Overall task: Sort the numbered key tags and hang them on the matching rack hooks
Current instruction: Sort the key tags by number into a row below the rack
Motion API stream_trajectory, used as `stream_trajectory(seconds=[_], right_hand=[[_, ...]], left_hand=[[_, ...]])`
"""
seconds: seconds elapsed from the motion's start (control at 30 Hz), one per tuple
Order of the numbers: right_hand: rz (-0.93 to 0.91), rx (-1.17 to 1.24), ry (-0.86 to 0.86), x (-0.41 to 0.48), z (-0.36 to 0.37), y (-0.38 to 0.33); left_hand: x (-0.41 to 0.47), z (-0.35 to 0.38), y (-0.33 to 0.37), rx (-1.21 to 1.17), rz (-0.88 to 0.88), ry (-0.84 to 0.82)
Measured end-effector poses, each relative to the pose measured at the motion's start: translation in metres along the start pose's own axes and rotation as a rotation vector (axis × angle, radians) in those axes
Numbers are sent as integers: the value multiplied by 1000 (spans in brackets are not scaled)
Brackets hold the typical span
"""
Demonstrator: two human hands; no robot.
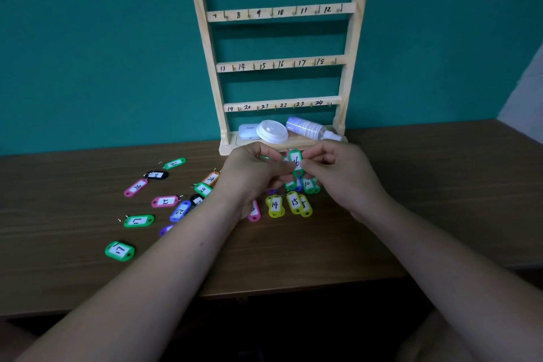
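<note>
We've got the green 16 tag (295, 159) held upright just in front of the wooden rack (349, 38), down by its base. Our left hand (258, 175) and right hand (338, 176) both pinch its lower end. The yellow 14 tag (275, 205) and the other tags lie scattered on the table (426, 185) below.

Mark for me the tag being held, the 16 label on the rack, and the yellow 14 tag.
held green tag (294, 159): head view, on its white paper label.
16 label on the rack (281, 64): head view, on the written number.
yellow 14 tag (275, 205): head view, on its white label.
</note>
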State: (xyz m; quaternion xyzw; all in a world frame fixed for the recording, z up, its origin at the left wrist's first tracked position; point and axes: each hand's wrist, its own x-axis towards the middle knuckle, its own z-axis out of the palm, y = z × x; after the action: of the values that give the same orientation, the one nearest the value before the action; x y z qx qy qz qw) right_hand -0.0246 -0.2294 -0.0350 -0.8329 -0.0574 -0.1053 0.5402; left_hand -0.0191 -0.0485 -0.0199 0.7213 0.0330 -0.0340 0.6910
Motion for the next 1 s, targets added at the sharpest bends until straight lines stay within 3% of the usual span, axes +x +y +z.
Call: stream_trajectory(seconds=[0.2, 0.37, 0.47, 0.7, 1.0], right_hand=[[110, -60, -53, 4, -25, 3], [173, -196, -178, -4, -36, 8], [185, -250, -201, -7, -38, 11], [175, -357, -254, -11, -41, 16], [101, -578, -256, -16, -37, 14]], left_hand=[[-2, 23, -5, 169, 79, 0], [2, 31, -10, 610, 176, -43], [1, 35, -11, 753, 238, -41], [0, 39, -12, 909, 366, -114], [4, 39, -15, 956, 383, -134]])
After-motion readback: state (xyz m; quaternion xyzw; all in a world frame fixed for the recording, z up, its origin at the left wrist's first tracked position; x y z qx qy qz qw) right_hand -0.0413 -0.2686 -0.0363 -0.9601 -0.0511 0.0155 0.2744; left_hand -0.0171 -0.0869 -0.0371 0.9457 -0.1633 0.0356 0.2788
